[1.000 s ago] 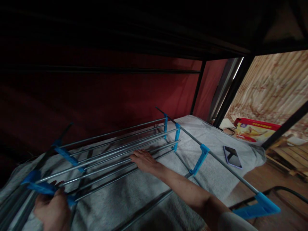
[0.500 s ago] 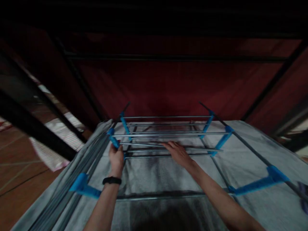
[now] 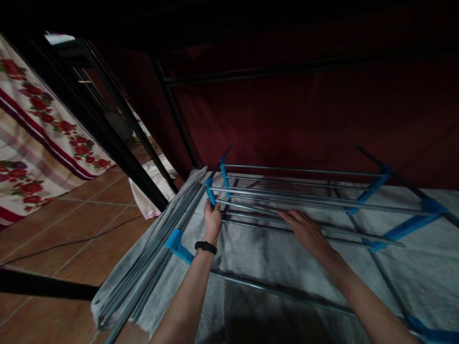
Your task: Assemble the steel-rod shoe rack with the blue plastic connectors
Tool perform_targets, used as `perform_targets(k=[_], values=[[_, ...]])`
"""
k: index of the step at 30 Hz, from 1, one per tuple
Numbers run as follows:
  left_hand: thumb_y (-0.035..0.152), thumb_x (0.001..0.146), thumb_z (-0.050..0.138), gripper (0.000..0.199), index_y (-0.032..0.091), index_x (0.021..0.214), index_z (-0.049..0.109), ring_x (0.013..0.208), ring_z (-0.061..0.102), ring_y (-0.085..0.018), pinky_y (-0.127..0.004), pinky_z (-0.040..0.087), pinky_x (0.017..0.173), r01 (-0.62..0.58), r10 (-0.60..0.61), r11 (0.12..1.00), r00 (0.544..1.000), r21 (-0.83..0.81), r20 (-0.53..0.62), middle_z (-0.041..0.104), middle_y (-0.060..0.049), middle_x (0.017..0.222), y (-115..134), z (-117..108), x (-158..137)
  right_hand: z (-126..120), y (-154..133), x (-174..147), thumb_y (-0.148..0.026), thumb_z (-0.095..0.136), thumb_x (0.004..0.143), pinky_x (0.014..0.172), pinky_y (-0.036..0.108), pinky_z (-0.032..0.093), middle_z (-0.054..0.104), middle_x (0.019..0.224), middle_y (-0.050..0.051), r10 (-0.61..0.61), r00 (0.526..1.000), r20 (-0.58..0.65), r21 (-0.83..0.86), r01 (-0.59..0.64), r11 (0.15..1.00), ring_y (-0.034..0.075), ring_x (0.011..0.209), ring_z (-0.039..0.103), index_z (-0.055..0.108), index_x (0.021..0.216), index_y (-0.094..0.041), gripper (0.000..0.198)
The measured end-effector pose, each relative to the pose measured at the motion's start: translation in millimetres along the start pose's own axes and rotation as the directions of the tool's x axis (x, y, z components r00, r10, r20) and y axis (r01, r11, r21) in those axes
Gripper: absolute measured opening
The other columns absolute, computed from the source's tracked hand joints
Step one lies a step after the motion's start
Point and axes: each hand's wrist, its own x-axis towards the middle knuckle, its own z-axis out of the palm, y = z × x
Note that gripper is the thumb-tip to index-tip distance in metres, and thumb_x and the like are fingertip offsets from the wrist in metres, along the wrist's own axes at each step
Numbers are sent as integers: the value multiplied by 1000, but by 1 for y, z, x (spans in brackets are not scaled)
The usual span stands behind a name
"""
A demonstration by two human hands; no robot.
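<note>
My left hand (image 3: 213,217), with a black band on its wrist, is closed around a blue plastic connector (image 3: 210,192) on the left side of a metal-tube rack frame. One end of a loose metal tube (image 3: 247,206) meets that connector at my fingertips; whether it sits inside the socket is hidden. Farther right, my right hand (image 3: 304,231) has its fingers closed over the middle of the same tube. Its far end juts past the blue connector (image 3: 405,231) on the right. Several crossbars (image 3: 304,169) join the two sides behind.
A grey blanket (image 3: 265,248) lies under the frame. A bundle of loose tubes (image 3: 143,277) rests along its left edge. Dark posts (image 3: 118,138) stand at the left, over a tiled floor (image 3: 89,220) with a cable. A dark red curtain (image 3: 287,124) hangs behind.
My view has swung left, so the frame and both hands appear farther right and the flowered cloth comes into sight. Both hands keep their places on the connector and tube.
</note>
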Motion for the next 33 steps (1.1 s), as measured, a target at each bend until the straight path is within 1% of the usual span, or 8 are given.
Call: perform_targets(k=[3,7,12,16,20,27,33], values=[[17,81,61,26,21,106,66,106,66,-22,-36,49,102,-22,22,1000,1000,10,-4,71,-7,109,1,1,-1,-2,0,2,3,38,87,87,33,54,69,110,5,0,1000,-4,1,0,1000,20,98,64,57,146,-31,71],[16,82,59,24,21,104,66,107,66,-22,-35,49,103,-21,22,999,1000,27,-9,71,-7,109,1,1,-2,-4,1,1,2,39,87,86,34,54,69,109,5,-15,1000,-11,-4,15,1000,21,99,64,57,146,-32,71],[15,82,59,24,20,105,66,113,64,-23,-37,47,107,-28,28,999,1000,28,-6,71,-9,113,-1,1,-1,-3,1,0,2,40,87,84,33,55,70,108,5,-27,999,-24,-25,26,999,20,98,65,57,146,-31,70],[15,81,60,27,20,106,66,111,64,-24,-40,45,109,-24,24,1000,1000,10,4,71,-8,111,-5,1,0,-8,-1,1,1,42,86,86,32,57,71,110,5,-46,998,-33,-45,44,998,19,98,65,56,147,-30,71],[14,81,60,26,20,105,66,112,64,-23,-39,45,109,-37,37,999,999,-1,0,71,-7,108,-6,1,0,-17,-5,2,1,43,86,85,31,58,71,110,4,-48,998,-27,-53,47,997,18,97,66,57,146,-30,69],[14,80,60,26,20,104,67,102,67,-23,-39,49,103,-28,28,1000,1000,-5,6,72,-7,105,-4,1,-1,-25,-10,4,0,43,89,84,30,57,72,111,4,-44,999,-29,-70,42,997,18,96,67,61,143,-30,64],[13,81,58,26,20,105,67,111,66,-24,-39,47,108,-47,47,999,999,-2,-4,72,-8,111,-6,3,-2,-27,-10,6,-1,44,90,85,32,57,73,112,5,-57,998,-35,-95,53,994,19,97,68,61,142,-28,61]])
